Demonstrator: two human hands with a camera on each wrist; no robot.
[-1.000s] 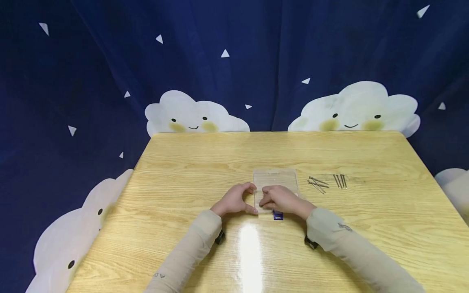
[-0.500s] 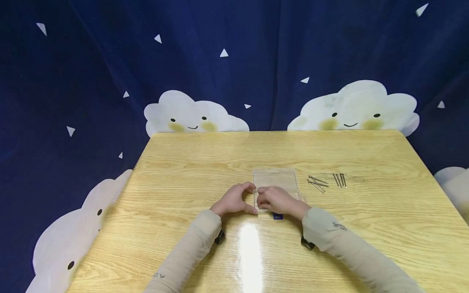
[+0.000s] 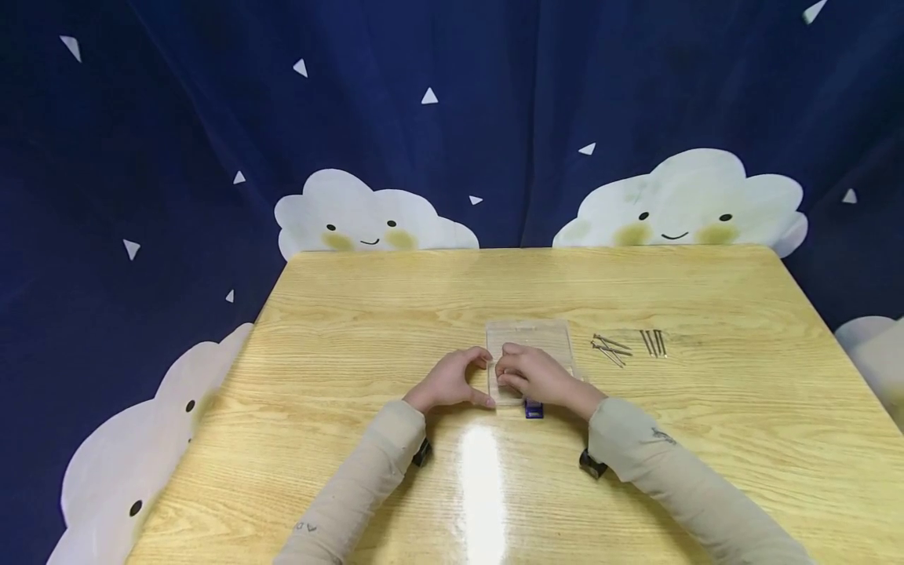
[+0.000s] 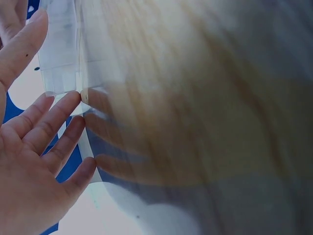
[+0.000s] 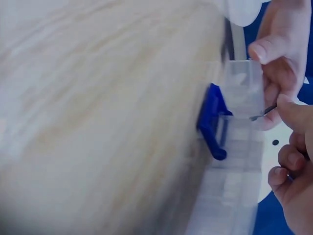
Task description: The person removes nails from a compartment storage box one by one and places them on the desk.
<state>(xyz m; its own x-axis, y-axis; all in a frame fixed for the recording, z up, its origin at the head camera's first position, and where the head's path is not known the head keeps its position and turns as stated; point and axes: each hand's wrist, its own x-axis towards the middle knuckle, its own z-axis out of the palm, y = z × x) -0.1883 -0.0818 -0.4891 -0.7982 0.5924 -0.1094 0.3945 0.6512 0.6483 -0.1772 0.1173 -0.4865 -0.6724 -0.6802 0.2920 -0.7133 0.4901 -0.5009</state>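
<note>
A clear plastic box [image 3: 530, 333] lies on the table with its lid folded back; a blue latch [image 5: 211, 122] sits on its near side. My left hand [image 3: 450, 382] is at the box's left end, thumb at the near corner and fingers at the far one. In the left wrist view, the fingers of that hand [image 4: 49, 142] are spread and fairly straight, their tips against the table. Over the box's left part, my right hand [image 3: 542, 375] pinches a thin dark metal nail [image 5: 266, 111] between thumb and finger. The box's inside is partly hidden by this hand.
To the right of the box lie several loose crossed nails [image 3: 610, 350], and beyond them several more nails [image 3: 653, 343] in a neat row. A dark blue curtain [image 3: 523, 94] with cloud shapes hangs behind the wooden table [image 3: 381, 306].
My right hand shifted slightly left over the box, then rose a little, with its fingers farther back. The blue latch shows more clearly again. My left hand has stayed in place.
</note>
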